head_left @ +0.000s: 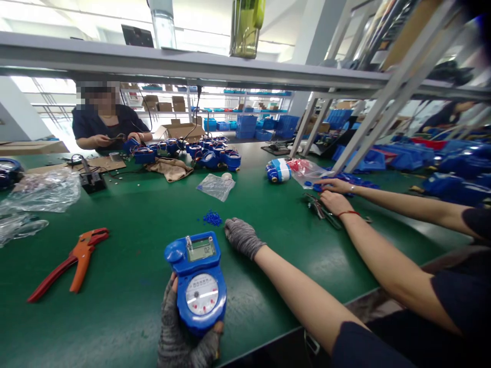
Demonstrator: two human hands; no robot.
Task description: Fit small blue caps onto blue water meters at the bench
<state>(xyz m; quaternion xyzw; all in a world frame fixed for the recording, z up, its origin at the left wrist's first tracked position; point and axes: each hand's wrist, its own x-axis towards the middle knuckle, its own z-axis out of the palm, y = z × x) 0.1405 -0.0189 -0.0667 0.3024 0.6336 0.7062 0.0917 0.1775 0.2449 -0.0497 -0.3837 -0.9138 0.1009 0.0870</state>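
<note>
A blue water meter (202,286) with a small display and a round white dial tilts up toward me at the front of the bench. My left hand (174,332), in a grey fingerless glove, grips its lower part from below. To the right of a small pile of blue beads (212,218), my right hand (242,236), also gloved, rests on the green bench top with its fingers curled together. Whatever those fingertips hold, if anything, is hidden. An orange and red hand cutter (82,259) lies at the left.
At the right, a co-worker's hands (335,197) are by metal pliers (321,209) and blue parts. A clear bag (217,186) lies beyond the beads. Several blue meters (210,156) stand farther back, near another person (109,120). A shelf (199,64) spans overhead.
</note>
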